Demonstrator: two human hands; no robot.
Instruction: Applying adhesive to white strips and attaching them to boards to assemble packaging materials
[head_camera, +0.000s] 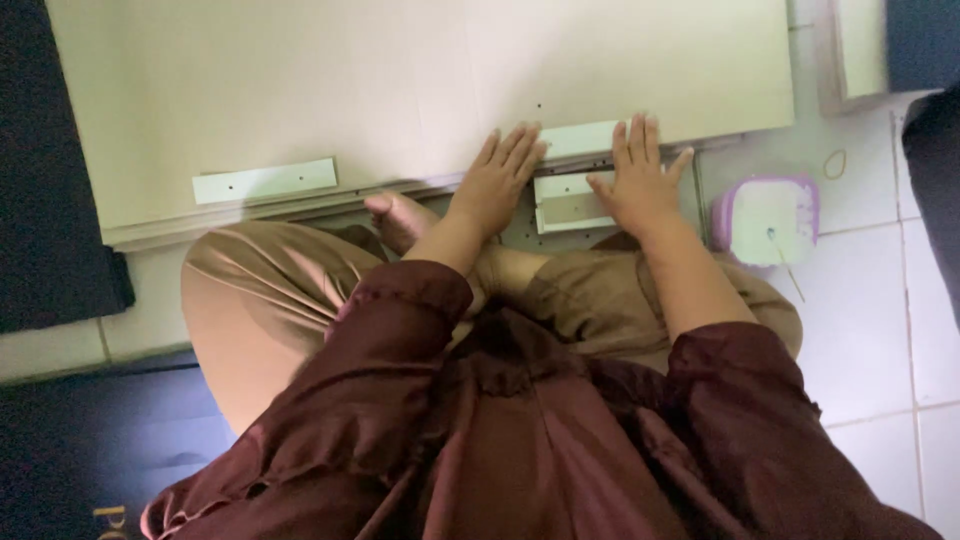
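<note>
Head view: I sit cross-legged at a pale board (400, 90) on the tiled floor (880, 330).
Left hand (497, 180): fingers flat, released, on the board edge.
Right hand (640, 178): fingers spread, pressing a small bracket strip (580, 140).
Done: another strip (265, 181) already lies on the board, further left.
Left: a loose piece (570, 205) lies below the edge, unattached by my judgement.

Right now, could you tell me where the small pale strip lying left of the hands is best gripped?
Probably by its long edges near the middle, from above: the pale strip lies flat on the large board, clear of the left hand and right hand.
</note>
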